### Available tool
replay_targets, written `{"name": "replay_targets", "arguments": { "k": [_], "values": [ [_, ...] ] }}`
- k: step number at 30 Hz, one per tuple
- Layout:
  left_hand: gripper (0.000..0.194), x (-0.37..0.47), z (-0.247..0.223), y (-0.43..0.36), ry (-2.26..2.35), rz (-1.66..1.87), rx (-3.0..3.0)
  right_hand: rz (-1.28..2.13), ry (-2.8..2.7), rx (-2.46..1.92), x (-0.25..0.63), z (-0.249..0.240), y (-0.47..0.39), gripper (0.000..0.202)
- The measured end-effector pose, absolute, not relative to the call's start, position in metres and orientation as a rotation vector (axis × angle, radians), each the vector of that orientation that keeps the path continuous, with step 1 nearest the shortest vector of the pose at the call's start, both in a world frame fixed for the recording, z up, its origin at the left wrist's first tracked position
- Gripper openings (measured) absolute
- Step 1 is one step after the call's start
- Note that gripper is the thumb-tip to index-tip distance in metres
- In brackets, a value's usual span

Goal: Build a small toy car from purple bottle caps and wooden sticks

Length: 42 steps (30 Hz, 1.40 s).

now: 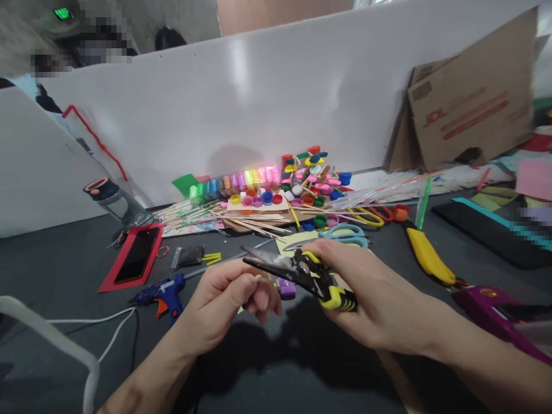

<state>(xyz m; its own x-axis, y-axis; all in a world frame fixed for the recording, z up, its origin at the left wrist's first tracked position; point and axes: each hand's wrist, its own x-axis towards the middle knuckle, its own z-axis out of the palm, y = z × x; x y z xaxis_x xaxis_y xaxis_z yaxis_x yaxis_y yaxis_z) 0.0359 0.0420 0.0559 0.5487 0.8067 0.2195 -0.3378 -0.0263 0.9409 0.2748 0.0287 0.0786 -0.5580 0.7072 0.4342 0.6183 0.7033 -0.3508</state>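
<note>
My right hand (379, 296): gripping shears (304, 268), blades apart. My left hand (224, 305): pinching a small pale piece (257, 278), near the shears. Glue gun (171, 293): on the table (60, 264), at left.

Dim-ish light, glare on wht panel (284, 109), dk shadows on desk (245, 376), edges warped

Two hands (226, 299), one pair of snips (304, 269), one glue gun (171, 290), one phone (137, 256), one bottle (123, 208); sticks (259, 221) and pots (267, 198) are many, too crowded to count.
</note>
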Motion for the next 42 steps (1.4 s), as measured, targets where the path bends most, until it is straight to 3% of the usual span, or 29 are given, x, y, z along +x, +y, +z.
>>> {"name": "replay_targets", "arguments": {
  "k": [7,18,30,42],
  "values": [
    [0.028,0.0318,0.0536,0.0460,0.414,1.043,1.405,0.221,-2.415,-1.036,0.2747,0.0804,0.0274,0.043],
    [0.026,0.0357,0.0543,0.0398,0.420,1.062,1.351,0.019,-2.405,-1.002,0.2733,0.0773,0.0293,0.036],
    [0.020,0.0360,0.0587,0.0404,0.535,1.229,1.493,0.235,-2.343,-1.071,0.2728,0.0809,0.0266,0.036],
    [0.024,0.0343,0.0616,0.0403,0.630,1.193,1.554,0.004,-2.385,-1.038,0.2739,0.0772,0.0271,0.035]
  ]
}}
